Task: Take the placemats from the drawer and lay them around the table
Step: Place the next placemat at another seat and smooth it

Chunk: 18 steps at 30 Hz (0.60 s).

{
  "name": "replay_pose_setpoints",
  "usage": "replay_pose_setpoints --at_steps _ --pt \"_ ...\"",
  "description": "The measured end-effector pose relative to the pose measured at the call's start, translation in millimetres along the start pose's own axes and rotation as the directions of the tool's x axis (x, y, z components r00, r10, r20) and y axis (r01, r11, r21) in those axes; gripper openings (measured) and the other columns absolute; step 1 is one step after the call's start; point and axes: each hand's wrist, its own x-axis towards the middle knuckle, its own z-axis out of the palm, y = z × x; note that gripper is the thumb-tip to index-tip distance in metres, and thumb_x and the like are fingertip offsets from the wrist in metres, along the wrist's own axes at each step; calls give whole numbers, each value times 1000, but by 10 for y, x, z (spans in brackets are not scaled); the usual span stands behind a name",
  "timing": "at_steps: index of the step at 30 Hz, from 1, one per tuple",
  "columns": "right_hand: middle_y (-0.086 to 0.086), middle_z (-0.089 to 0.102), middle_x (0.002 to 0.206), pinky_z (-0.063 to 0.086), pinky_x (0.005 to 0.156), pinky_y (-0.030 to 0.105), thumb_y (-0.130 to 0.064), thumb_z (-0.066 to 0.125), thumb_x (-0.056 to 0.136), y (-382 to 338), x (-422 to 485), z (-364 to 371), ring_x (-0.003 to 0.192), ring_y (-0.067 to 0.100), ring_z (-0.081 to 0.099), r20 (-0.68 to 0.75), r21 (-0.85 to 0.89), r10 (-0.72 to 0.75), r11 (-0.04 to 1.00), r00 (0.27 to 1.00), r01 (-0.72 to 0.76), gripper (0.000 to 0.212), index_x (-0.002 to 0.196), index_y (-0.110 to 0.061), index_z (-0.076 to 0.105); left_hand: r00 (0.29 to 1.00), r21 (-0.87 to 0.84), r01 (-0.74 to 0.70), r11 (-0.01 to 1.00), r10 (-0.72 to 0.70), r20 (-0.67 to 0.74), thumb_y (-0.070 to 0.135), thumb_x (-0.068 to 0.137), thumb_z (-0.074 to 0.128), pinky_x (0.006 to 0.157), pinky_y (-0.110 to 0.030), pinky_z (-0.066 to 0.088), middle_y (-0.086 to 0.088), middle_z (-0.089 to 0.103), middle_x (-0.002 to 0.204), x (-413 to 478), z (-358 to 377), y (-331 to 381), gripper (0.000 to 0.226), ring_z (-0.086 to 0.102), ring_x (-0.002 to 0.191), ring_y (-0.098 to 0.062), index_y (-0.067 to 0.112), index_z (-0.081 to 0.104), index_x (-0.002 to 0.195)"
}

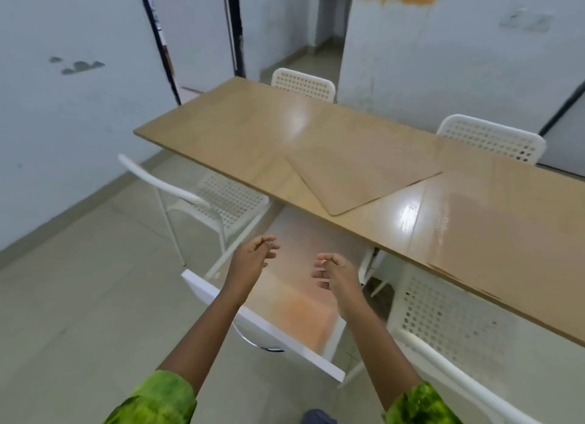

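Observation:
A tan placemat [357,173] lies skewed on the middle of the long wooden table [240,129]. A second placemat [493,233] lies flat near the table's front edge at the right. Under the table a drawer [294,284] stands pulled out, with a white front panel [262,325] and a metal handle. Its inside looks pale orange and blurred, so I cannot tell what it holds. My left hand [253,256] and my right hand [335,271] hover over the drawer, a little apart, fingers loosely curled and holding nothing.
White perforated chairs stand around the table: one at the left [221,199], one at the far end [304,83], one behind at the right [490,138], one close at the right [443,322]. Tiled floor [79,297] spreads to the left; a doorway opens behind.

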Motion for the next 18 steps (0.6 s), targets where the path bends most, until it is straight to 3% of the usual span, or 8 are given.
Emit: replay_pose_setpoints --at_steps 10,18 --pt "6 59 84 42 62 25 -6 36 95 -265 574 898 68 16 56 29 33 25 999 999 -26 22 100 -6 58 999 -28 50 998 -50 6 14 96 43 66 -22 46 1 66 93 749 -817 33 20 61 80 -16 14 62 104" --pt "7 60 84 44 64 26 -7 38 95 -399 1082 1413 73 19 57 -69 37 41 999 997 -38 24 85 -15 59 991 -4 94 996 -93 100 14 97 42 69 -26 46 0 66 95 1601 -1236 0 20 62 79 -15 13 60 105"
